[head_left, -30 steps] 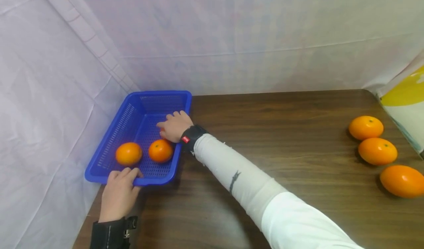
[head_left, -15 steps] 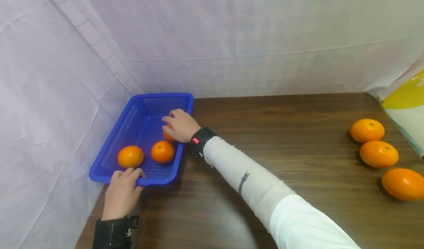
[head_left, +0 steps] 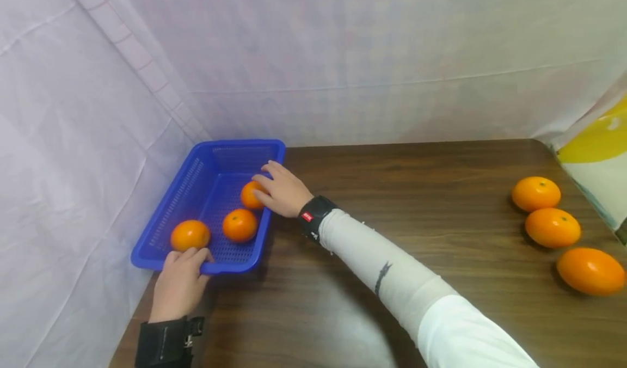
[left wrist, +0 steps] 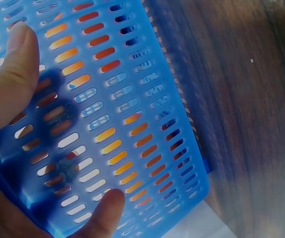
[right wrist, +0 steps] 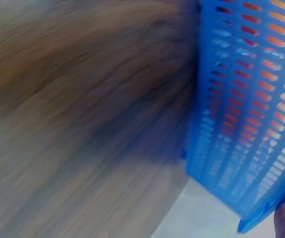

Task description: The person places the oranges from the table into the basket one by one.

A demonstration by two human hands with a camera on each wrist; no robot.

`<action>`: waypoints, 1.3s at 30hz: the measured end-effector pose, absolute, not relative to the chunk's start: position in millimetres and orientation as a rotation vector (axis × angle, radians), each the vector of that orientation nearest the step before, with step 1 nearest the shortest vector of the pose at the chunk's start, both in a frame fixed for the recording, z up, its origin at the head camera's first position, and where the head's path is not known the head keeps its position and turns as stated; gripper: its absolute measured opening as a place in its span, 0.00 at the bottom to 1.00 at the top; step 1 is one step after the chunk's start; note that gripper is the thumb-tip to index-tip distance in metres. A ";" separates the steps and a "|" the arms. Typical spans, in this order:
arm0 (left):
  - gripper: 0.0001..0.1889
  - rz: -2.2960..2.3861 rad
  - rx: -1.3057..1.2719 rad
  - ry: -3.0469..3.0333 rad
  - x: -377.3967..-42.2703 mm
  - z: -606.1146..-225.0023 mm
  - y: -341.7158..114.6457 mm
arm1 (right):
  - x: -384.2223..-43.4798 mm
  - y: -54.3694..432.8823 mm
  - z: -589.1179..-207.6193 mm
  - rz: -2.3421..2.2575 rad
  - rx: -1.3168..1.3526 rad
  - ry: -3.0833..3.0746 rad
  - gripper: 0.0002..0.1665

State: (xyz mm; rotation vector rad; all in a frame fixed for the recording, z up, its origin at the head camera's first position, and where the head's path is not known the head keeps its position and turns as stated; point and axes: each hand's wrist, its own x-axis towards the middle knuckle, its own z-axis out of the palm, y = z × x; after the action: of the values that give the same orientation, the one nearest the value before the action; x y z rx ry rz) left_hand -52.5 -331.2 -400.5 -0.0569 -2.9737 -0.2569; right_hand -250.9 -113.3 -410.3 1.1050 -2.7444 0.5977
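Observation:
My left hand (head_left: pixel 178 283) grips the near rim of a blue plastic basket (head_left: pixel 168 194). In the left wrist view, its thumb (left wrist: pixel 23 54) lies against the slotted wall. My right hand (head_left: pixel 284 189) is over the basket's right rim, fingers loosely spread and holding nothing. Its fingertips overlap one orange (head_left: pixel 251 195) by the right wall. Nearer me in the basket lie a second orange (head_left: pixel 240 225) and a third orange (head_left: pixel 190 235), beside my left fingers. The right wrist view shows the basket's slotted side (right wrist: pixel 246 114) and a bit of a finger at the right edge.
Three more oranges, a far orange (head_left: pixel 536 194), a middle orange (head_left: pixel 552 227) and a near orange (head_left: pixel 591 271), lie at the right end of the brown wooden table (head_left: pixel 392 194). White cloth (head_left: pixel 343 57) hangs behind the table and along the left side.
My right hand has let go of the orange by the basket's right wall and drawn back to the right, uncovering it. The left hand keeps its hold on the rim.

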 end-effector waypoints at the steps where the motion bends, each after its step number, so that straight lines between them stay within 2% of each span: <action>1: 0.08 -0.257 -0.058 -2.976 -52.8 -400.5 -332.1 | -251.3 -110.5 -412.8 0.601 1.101 -2.738 0.30; 13: 0.07 -0.282 -0.014 -3.033 -56.7 -397.5 -336.0 | -252.0 -80.6 -419.1 0.646 1.082 -2.717 0.31; 26: 0.08 -0.268 -0.099 -2.983 -56.6 -399.4 -336.5 | -250.6 -46.9 -426.2 0.681 1.051 -2.661 0.29; 39: 0.08 -0.278 -0.092 -3.001 -56.1 -397.7 -337.4 | -243.1 8.7 -442.0 0.690 0.914 -2.719 0.33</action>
State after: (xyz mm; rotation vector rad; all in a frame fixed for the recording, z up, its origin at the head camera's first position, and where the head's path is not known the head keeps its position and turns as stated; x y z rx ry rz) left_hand -56.1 -337.4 -397.7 -0.0916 -3.0007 -0.2777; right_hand -243.1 8.7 -442.0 0.9140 -2.7188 0.6900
